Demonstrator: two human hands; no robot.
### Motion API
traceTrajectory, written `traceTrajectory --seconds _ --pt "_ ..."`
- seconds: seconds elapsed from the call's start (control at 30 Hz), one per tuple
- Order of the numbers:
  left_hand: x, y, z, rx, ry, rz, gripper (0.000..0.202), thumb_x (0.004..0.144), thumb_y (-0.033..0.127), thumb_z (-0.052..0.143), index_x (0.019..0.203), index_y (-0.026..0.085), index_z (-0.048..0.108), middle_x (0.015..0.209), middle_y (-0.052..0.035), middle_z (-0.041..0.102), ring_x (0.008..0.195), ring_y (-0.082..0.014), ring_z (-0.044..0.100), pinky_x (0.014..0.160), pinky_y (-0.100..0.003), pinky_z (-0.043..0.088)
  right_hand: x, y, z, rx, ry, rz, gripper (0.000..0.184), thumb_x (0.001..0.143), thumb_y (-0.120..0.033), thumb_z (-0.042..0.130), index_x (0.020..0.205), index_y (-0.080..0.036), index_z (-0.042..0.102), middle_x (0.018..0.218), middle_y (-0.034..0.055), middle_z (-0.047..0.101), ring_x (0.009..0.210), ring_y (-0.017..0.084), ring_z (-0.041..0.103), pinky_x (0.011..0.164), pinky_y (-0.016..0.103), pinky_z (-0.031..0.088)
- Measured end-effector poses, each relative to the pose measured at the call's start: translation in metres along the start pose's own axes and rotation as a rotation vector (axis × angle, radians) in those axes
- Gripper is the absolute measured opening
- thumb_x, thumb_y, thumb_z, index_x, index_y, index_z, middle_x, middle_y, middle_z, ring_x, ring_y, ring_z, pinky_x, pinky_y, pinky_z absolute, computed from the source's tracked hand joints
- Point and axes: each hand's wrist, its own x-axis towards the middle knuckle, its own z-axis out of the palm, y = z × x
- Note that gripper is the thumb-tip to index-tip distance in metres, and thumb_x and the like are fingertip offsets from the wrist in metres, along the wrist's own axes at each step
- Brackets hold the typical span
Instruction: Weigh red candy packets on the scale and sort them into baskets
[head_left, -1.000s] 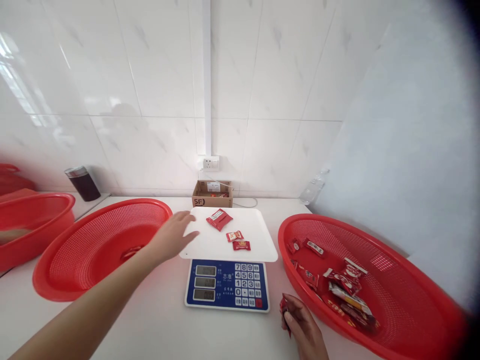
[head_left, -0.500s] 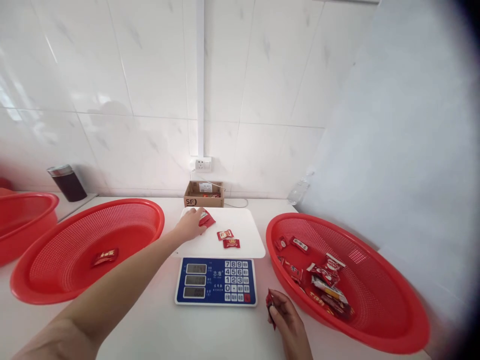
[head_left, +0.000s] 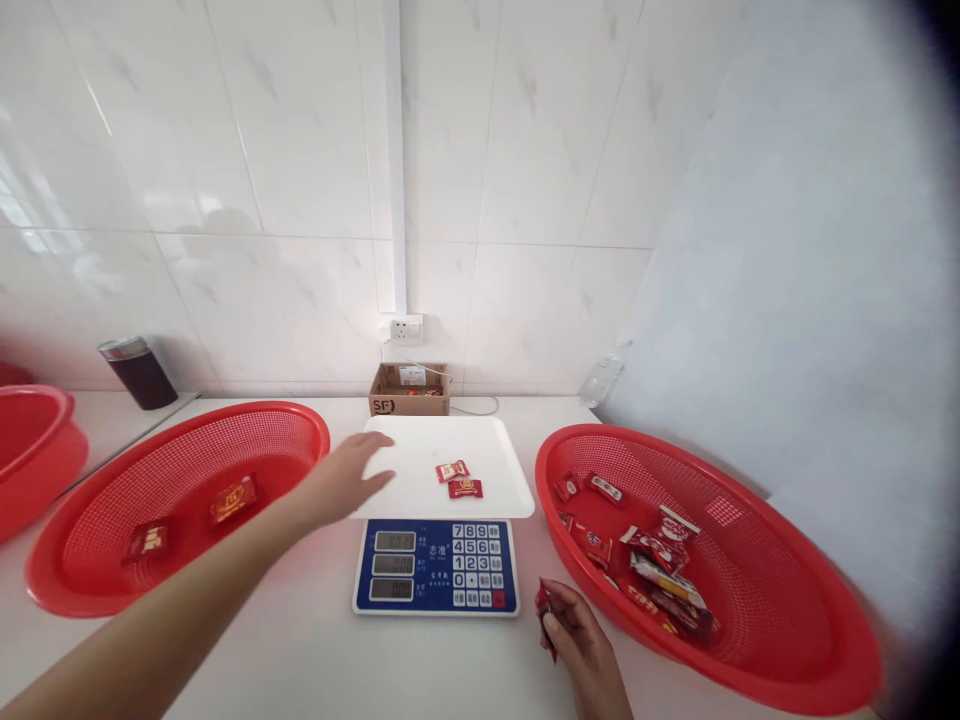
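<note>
The left hand (head_left: 341, 482) is hovering with its fingers spread and nothing in it, over the left edge of the white pan (head_left: 439, 440) of a digital scale (head_left: 436, 565). Whether the fingertips are touching the pan cannot be told. Two small sweets (head_left: 459, 479) are lying just beside each other on the pan, their print too small to read, as are the scale's displays. The right hand (head_left: 581, 645), cut off at the wrist by the lower edge, is resting on the counter (head_left: 315, 650) and clenching a red wrapped sweet (head_left: 544, 608), mostly hidden by its fingers. Two packets (head_left: 233, 497) are lying apart in the left red basket (head_left: 247, 440). The right red basket (head_left: 787, 600) is holding a jumble of overlapping wrappers (head_left: 660, 575), and its far side is fading into the dark lens border. A red basin (head_left: 34, 450) is being cut off at the left.
</note>
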Motion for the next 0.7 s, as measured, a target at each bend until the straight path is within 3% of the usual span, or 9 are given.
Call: traceTrajectory --seconds 0.13,0.27,0.37,0.57,0.7 --pt "0.032 0.046 0.046 -0.153 -0.120 0.199 0.045 0.083 0.040 0.044 0.124 0.022 0.047 0.134 -0.0066 0.043 0.126 -0.0216 0.035 0.104 -0.037 0.030 -0.003 -0.010 0.003 -0.010 -0.001 -0.011 0.040 0.066 -0.047 0.069 0.095 -0.020 0.064 0.081 0.0073 0.065 0.063 0.017 0.058 0.049 0.026 0.047" --pt "0.057 0.067 0.068 -0.168 -0.190 0.255 0.034 0.078 0.031 0.048 0.109 0.022 0.059 0.117 -0.0051 0.058 0.110 -0.0218 0.050 0.094 -0.034 0.039 -0.006 -0.016 0.006 0.002 -0.001 -0.006 0.044 0.063 -0.050 0.069 0.094 -0.019 0.063 0.079 0.0072 0.065 0.062 0.017 0.058 0.046 0.025 0.046" --pt "0.063 0.069 0.072 -0.161 -0.197 0.255 0.026 0.075 0.026 0.050 0.096 0.023 0.064 0.104 -0.0032 0.062 0.096 -0.0219 0.056 0.085 -0.033 0.044 -0.006 -0.014 0.006 0.001 -0.003 -0.006 0.045 0.064 -0.050 0.069 0.095 -0.019 0.063 0.080 0.0073 0.065 0.061 0.017 0.058 0.046 0.025 0.046" --pt "0.061 0.068 0.076 -0.147 -0.162 0.247 0.036 0.070 0.016 0.049 0.102 0.023 0.062 0.102 -0.0046 0.061 0.094 -0.0216 0.056 0.083 -0.033 0.044 -0.005 -0.015 0.005 -0.004 -0.024 0.017 0.044 0.063 -0.050 0.070 0.094 -0.020 0.064 0.083 0.0081 0.066 0.068 0.019 0.060 0.050 0.025 0.048" --pt "0.057 0.068 0.065 -0.167 -0.087 0.235 0.032 0.075 0.014 0.044 0.100 0.022 0.061 0.098 -0.0052 0.062 0.090 -0.0197 0.056 0.081 -0.032 0.045 -0.005 -0.016 0.005 0.003 -0.012 0.009 0.041 0.063 -0.049 0.070 0.092 -0.021 0.065 0.079 0.0069 0.066 0.064 0.018 0.059 0.048 0.026 0.047"
